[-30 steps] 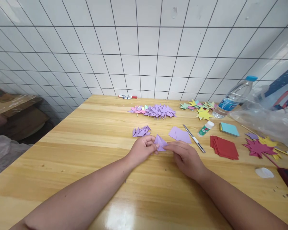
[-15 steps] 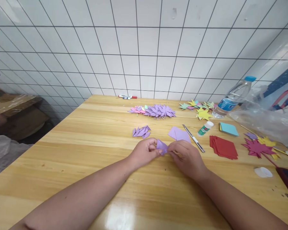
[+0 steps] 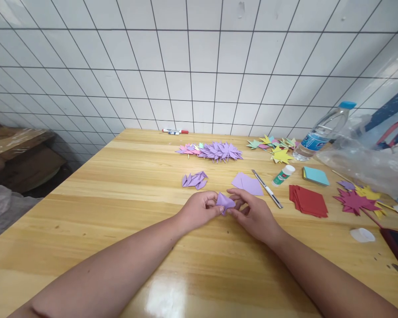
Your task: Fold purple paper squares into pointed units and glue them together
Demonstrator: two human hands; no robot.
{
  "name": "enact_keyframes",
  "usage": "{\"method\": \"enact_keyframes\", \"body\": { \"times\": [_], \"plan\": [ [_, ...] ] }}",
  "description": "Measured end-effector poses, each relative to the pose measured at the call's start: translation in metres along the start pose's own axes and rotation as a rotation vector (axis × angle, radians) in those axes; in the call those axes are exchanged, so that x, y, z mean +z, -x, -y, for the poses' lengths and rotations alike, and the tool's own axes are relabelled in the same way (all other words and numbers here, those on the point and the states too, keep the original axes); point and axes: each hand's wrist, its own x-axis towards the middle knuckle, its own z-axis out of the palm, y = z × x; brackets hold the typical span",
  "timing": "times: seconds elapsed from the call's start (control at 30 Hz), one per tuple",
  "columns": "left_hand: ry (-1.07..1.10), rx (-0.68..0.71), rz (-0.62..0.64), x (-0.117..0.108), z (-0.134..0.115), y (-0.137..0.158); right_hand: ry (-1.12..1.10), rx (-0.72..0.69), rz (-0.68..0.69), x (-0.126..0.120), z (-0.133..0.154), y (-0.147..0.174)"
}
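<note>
A small folded piece of purple paper (image 3: 225,202) is pinched between the thumb and fingers of my left hand (image 3: 200,209). My right hand (image 3: 252,213) is at the paper's right side, thumb and fingers apart around its edge; the thumb tip is close to the lower corner. Just beyond my hands, purple paper squares (image 3: 247,183) lie flat. Several folded purple pieces (image 3: 195,179) rest together to their left. Farther back is a heap of spiky purple paper shapes (image 3: 220,151), with pink ones at its left end.
Right of the squares lie a utility knife (image 3: 267,189), a glue stick (image 3: 283,175), red paper squares (image 3: 308,201) and a blue paper stack (image 3: 315,176). A water bottle (image 3: 322,132) stands behind. A magenta paper star (image 3: 356,202) and a white cap (image 3: 362,235) are at far right. Markers (image 3: 175,131) lie near the wall.
My right fingers have come off their pinch on the paper's right edge and spread apart. The purple paper has turned and shows a pointed top. My left hand keeps its hold.
</note>
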Motion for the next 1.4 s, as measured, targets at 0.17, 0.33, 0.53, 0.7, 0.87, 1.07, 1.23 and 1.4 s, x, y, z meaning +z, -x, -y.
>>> {"method": "enact_keyframes", "body": {
  "times": [0.17, 0.33, 0.53, 0.7, 0.87, 1.07, 1.23, 1.4],
  "plan": [
    [0.021, -0.02, -0.05, 0.0011, 0.001, 0.0008, -0.028, 0.048, 0.031, 0.0016, 0.0016, -0.0008],
    [0.043, -0.035, -0.057, 0.0007, -0.0002, -0.0004, 0.024, 0.017, -0.052, 0.002, 0.0004, -0.0017],
    [0.144, -0.03, -0.056, -0.0012, -0.0022, -0.0025, 0.002, -0.019, -0.023, 0.0008, -0.0029, -0.0017],
    [0.119, -0.014, -0.046, -0.0001, -0.002, -0.0017, 0.062, -0.027, -0.052, -0.0001, -0.0016, -0.0014],
    [0.096, 0.002, -0.038, 0.0003, -0.0036, -0.0006, 0.111, -0.037, -0.107, 0.0002, -0.0017, -0.0015],
    [-0.014, 0.04, -0.038, 0.0029, -0.0004, 0.0009, 0.294, -0.102, -0.091, -0.0013, 0.0001, 0.0009],
    [-0.066, 0.066, -0.068, 0.0041, 0.0033, 0.0009, 0.408, -0.244, -0.068, -0.002, 0.0043, 0.0039],
    [-0.035, 0.08, -0.065, 0.0038, 0.0032, 0.0006, 0.339, -0.322, -0.043, -0.002, 0.0034, 0.0033]
  ]
}}
